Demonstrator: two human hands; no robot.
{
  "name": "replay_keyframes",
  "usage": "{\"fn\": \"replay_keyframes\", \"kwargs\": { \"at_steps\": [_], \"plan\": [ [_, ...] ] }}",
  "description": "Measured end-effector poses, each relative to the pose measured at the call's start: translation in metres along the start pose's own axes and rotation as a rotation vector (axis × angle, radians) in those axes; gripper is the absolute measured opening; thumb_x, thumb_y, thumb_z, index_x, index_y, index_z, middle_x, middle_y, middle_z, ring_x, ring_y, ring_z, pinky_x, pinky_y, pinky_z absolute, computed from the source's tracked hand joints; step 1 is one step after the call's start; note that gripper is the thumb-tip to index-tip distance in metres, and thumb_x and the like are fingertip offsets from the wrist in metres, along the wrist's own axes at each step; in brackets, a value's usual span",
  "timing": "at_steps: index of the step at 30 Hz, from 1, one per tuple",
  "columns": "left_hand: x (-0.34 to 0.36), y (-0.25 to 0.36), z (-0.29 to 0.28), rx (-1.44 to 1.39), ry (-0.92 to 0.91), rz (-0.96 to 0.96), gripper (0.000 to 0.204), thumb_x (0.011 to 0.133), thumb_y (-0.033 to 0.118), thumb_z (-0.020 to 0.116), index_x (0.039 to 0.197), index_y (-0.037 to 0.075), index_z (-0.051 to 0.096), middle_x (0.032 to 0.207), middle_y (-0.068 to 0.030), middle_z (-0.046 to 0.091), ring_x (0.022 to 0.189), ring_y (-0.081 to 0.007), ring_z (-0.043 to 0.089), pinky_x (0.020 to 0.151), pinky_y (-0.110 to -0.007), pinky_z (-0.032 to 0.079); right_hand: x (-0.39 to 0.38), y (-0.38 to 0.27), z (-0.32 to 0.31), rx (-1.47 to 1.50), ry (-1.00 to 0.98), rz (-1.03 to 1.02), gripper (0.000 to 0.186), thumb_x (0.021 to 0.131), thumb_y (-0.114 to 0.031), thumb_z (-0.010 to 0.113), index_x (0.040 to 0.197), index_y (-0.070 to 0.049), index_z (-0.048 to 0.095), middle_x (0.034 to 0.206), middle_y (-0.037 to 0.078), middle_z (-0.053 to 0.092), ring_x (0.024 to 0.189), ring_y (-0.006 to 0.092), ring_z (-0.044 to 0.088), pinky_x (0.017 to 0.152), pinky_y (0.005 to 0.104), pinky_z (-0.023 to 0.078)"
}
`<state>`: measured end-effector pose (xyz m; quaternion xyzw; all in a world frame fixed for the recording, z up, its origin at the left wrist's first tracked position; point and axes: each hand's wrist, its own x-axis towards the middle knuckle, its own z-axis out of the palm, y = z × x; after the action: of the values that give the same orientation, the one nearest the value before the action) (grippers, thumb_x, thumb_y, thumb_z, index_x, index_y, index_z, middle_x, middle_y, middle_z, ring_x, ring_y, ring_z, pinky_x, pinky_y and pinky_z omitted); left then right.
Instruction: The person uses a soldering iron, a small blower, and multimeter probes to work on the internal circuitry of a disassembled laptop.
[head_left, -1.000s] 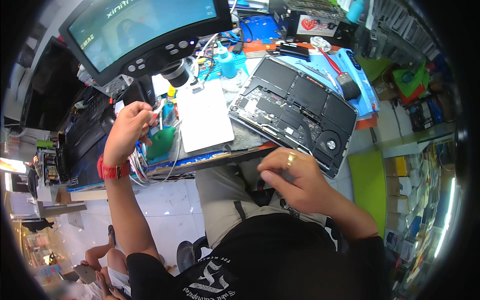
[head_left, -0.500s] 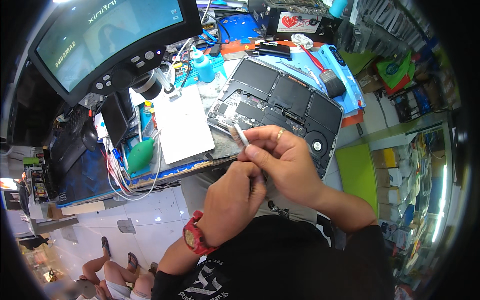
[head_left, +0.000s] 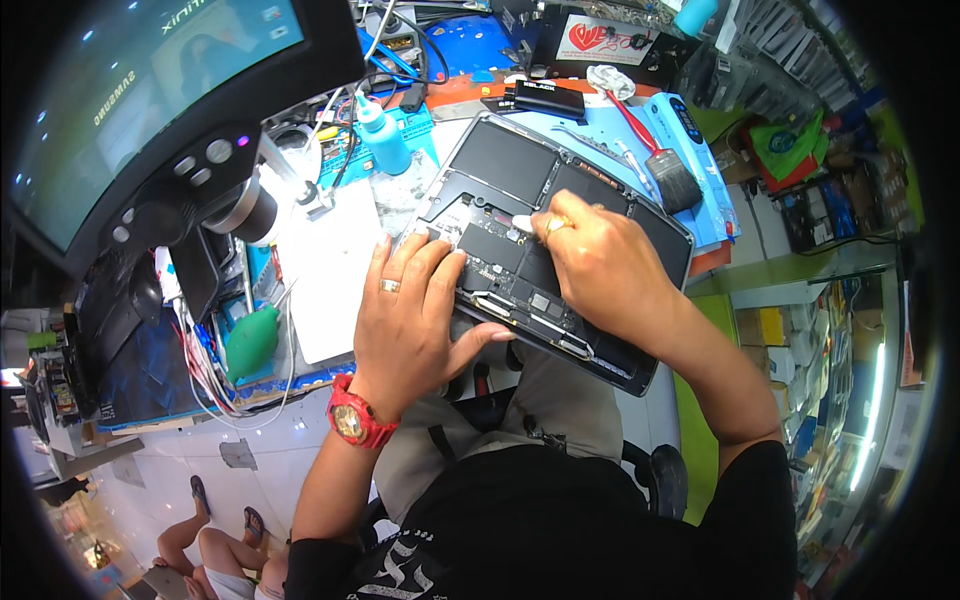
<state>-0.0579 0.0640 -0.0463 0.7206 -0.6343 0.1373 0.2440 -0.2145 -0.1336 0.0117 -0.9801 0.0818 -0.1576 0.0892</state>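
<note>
An opened laptop base (head_left: 503, 157) lies tilted on the bench, its black batteries and circuit board exposed. Its near right part juts past the bench edge over my lap. My left hand (head_left: 412, 315) rests on its left side, fingers outstretched and touching the board area, thumb along the near edge. Over the middle of the board, my right hand (head_left: 615, 262) pinches a small brush (head_left: 522, 224). Only its whitish part shows; the bristles are hard to make out. To the left of the laptop lies a flat white panel (head_left: 335, 270).
A monitor on a stand (head_left: 180, 190) hangs over the bench's left side. Behind are a blue squeeze bottle (head_left: 383, 140) and a black box (head_left: 550, 100). A wide red-handled brush (head_left: 672, 180) lies at right. A green air blower (head_left: 252, 343) sits among cables. Someone sits at lower left.
My hands have parted. The left has come down flat on the laptop, and the right has carried the brush from its near edge to the board. My view has shifted slightly.
</note>
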Motion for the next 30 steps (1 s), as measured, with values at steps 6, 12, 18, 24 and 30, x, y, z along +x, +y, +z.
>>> {"fn": "replay_keyframes", "kwargs": {
  "at_steps": [6, 12, 18, 24, 30],
  "plan": [
    [0.0004, 0.0002, 0.0008, -0.039, -0.045, -0.031, 0.089, 0.085, 0.070, 0.078, 0.135, -0.001, 0.061, 0.135, -0.0194, 0.065, 0.134, -0.0400, 0.060, 0.122, -0.063, 0.035, -0.0013, 0.0063, -0.0016, 0.131, 0.024, 0.017, 0.024, 0.082, 0.003, 0.067, 0.106, 0.002, 0.074, 0.098, 0.017, 0.067, 0.080, 0.0382, 0.072, 0.072, 0.0469, 0.060],
    [0.0006, 0.0007, 0.0007, -0.017, -0.025, -0.043, 0.090, 0.086, 0.072, 0.074, 0.132, -0.005, 0.064, 0.130, -0.0193, 0.067, 0.134, -0.0397, 0.060, 0.123, -0.064, 0.034, -0.0009, 0.0079, 0.0010, 0.169, 0.070, 0.051, 0.021, 0.087, 0.004, 0.070, 0.107, 0.002, 0.076, 0.094, 0.016, 0.068, 0.078, 0.0373, 0.072, 0.068, 0.0456, 0.058],
    [0.0028, 0.0013, -0.0008, -0.027, -0.042, -0.055, 0.091, 0.084, 0.073, 0.075, 0.130, -0.005, 0.066, 0.130, -0.0203, 0.067, 0.134, -0.0404, 0.060, 0.123, -0.065, 0.034, -0.0012, 0.0067, 0.0007, 0.192, 0.034, 0.042, 0.025, 0.081, 0.005, 0.068, 0.105, 0.003, 0.075, 0.094, 0.018, 0.066, 0.078, 0.0389, 0.071, 0.070, 0.0472, 0.059],
    [0.0023, 0.0013, -0.0002, -0.024, -0.036, -0.049, 0.092, 0.084, 0.073, 0.076, 0.131, -0.005, 0.065, 0.130, -0.0204, 0.066, 0.134, -0.0404, 0.060, 0.123, -0.065, 0.035, -0.0027, 0.0068, 0.0005, 0.226, 0.053, 0.073, 0.021, 0.085, 0.004, 0.070, 0.105, 0.002, 0.076, 0.093, 0.017, 0.067, 0.076, 0.0388, 0.071, 0.068, 0.0470, 0.058],
    [0.0016, 0.0008, 0.0008, -0.032, -0.036, -0.049, 0.092, 0.083, 0.072, 0.077, 0.131, -0.005, 0.065, 0.131, -0.0198, 0.066, 0.135, -0.0401, 0.059, 0.123, -0.065, 0.035, -0.0033, 0.0051, 0.0023, 0.215, 0.086, 0.091, 0.013, 0.093, 0.001, 0.073, 0.106, 0.002, 0.076, 0.092, 0.015, 0.068, 0.075, 0.0376, 0.070, 0.066, 0.0451, 0.056]
  ]
}}
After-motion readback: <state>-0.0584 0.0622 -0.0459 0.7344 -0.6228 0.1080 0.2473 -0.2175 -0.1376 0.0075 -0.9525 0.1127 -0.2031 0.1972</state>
